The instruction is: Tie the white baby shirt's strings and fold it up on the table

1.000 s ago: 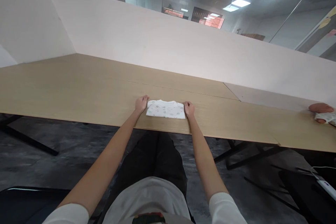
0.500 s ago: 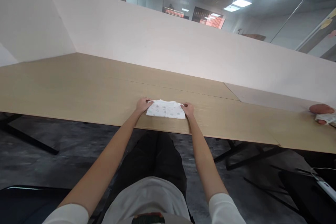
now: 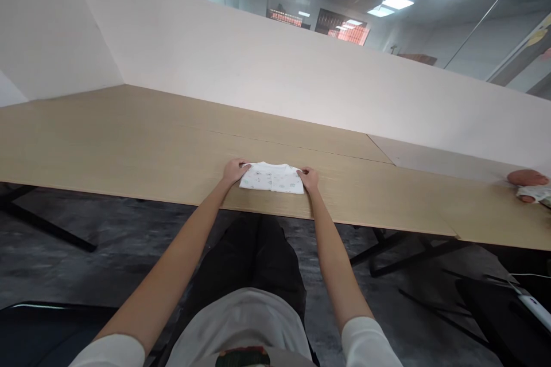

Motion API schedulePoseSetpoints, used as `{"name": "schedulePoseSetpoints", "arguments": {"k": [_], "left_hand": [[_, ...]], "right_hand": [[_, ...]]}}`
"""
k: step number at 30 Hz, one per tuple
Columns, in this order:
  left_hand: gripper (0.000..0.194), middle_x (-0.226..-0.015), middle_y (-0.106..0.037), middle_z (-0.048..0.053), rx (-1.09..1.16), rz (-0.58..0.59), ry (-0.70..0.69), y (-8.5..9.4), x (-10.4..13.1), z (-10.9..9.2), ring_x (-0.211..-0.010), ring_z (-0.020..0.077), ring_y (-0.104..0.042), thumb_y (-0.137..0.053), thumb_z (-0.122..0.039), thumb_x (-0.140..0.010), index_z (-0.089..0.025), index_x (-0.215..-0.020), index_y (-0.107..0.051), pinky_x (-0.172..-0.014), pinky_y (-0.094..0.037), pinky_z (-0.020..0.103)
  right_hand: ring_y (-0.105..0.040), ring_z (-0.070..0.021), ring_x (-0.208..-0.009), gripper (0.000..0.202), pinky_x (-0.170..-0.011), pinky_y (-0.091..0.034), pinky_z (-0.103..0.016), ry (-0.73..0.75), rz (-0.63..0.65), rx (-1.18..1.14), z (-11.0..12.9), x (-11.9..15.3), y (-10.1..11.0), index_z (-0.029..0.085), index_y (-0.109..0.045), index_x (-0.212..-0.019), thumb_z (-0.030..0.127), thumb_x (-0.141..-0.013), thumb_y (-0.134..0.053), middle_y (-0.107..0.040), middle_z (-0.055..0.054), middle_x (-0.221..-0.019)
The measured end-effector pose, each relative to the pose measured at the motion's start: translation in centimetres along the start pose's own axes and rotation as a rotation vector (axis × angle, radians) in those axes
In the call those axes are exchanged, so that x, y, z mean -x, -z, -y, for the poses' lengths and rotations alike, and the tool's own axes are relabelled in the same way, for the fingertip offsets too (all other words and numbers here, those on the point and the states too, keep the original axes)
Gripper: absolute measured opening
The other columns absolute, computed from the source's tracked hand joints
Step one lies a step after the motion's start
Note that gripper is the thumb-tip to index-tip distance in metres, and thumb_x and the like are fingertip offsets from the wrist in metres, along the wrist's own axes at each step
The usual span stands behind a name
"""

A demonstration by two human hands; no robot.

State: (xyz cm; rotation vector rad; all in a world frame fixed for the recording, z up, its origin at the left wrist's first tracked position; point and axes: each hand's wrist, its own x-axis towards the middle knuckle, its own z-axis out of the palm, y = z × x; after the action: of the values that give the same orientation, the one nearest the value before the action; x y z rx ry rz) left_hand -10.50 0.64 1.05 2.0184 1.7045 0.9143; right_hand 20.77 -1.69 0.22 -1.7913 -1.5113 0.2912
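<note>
A small white printed baby shirt [image 3: 272, 178] lies folded flat on the wooden table [image 3: 172, 155], near its front edge. Its neckline faces the wall, and a seam runs down the middle. My left hand [image 3: 235, 170] pinches the shirt's upper left corner between thumb and fingers. At the opposite upper corner, my right hand [image 3: 309, 178] is closed on the cloth in the same way. The fingertips of both hands are partly hidden behind the fabric.
A doll [image 3: 528, 179] in white cloth lies at the table's far right. Behind the table stands a white wall [image 3: 258, 69] with glass above. Dark chairs stand below at left [image 3: 51, 332] and right [image 3: 495, 309]. Black table legs [image 3: 47, 226] show underneath.
Almost nothing differs. Both hands stay at the shirt's upper corners, and the view has shifted very slightly.
</note>
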Motion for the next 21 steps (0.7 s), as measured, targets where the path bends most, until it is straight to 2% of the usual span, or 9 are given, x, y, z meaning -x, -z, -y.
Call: {"name": "schedulePoseSetpoints", "arguments": {"k": [21], "left_hand": [[0.039,-0.108,-0.073,0.011,0.007,0.0,0.0,-0.06,-0.01,0.08,-0.096,0.0248,-0.065,-0.055,-0.041,-0.08,-0.014,-0.101,-0.074,-0.084,-0.047,0.032]], "right_hand": [[-0.067,-0.0195,-0.084,0.024,-0.076,-0.048,-0.026,-0.003,0.001,-0.01,0.08,0.13,0.05,0.013,-0.074,-0.092,0.031,-0.08,-0.063,-0.075,-0.01,-0.094]]}}
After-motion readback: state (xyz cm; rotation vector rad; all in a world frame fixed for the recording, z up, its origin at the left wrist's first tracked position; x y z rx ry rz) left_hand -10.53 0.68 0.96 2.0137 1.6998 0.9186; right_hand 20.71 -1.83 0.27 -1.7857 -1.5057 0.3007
